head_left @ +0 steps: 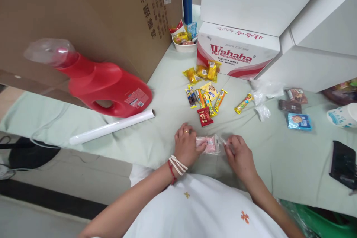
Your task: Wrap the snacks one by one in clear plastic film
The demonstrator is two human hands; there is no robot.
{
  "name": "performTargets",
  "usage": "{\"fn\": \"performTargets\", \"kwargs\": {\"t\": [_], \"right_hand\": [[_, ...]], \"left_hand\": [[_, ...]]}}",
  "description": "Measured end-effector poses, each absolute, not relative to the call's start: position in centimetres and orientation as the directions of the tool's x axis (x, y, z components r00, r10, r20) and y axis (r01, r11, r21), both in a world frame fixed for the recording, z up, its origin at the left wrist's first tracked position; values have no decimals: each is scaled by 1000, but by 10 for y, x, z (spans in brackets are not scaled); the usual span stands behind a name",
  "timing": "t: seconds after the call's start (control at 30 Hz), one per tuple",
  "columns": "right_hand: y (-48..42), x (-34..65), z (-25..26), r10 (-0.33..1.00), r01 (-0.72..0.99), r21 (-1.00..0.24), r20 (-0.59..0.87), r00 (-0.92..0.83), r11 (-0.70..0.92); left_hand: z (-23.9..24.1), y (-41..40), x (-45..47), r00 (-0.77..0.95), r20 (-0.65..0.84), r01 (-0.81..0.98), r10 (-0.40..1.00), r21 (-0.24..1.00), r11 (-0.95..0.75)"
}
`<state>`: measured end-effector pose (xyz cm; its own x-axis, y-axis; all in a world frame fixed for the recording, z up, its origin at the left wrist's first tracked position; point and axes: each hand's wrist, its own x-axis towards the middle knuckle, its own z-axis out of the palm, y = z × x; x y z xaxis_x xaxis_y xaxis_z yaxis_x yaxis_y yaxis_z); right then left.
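Note:
A small pink packet (211, 144) lies near the table's front edge, in front of my body. My left hand (186, 148) has its fingers closed around the packet's left end, with the thumb on top. At the right end, my right hand (240, 156) pinches clear plastic film (222, 145) that stretches from the packet; whether it is the packet's own wrapper or a separate bag I cannot tell. Just beyond my left hand lies a red snack packet (205, 116). Behind it are several yellow snack sticks (209, 103) and yellow-wrapped snacks (212, 70).
A red detergent bottle (111, 85) and a white roll (113, 127) lie at left beside a large cardboard box (111, 11). Behind stand a snack bowl (185, 47) and a Wahaha box (237, 52). At right are crumpled plastic (262, 96), a blue packet (299, 121) and a paper cup (343, 115).

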<state>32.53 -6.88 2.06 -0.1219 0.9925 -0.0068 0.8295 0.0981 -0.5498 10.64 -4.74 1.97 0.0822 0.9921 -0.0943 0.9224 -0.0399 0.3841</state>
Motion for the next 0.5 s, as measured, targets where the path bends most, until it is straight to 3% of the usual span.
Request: {"fn": "performTargets", "kwargs": {"t": [0.17,0.3,0.4,0.5], "right_hand": [[-69,287,30,938,676,-699,-24,-345,231],[-67,272,29,946,486,-850,40,-322,202],[-69,272,28,947,260,-960,11,-320,99],[-73,271,23,955,116,-992,-72,-289,-40]], "left_hand": [[27,-45,114,110,-242,905,964,426,4],[39,-48,113,50,-51,881,997,473,-20],[45,-50,113,86,102,754,991,643,-132],[48,-51,120,193,87,483,977,858,-172]]}}
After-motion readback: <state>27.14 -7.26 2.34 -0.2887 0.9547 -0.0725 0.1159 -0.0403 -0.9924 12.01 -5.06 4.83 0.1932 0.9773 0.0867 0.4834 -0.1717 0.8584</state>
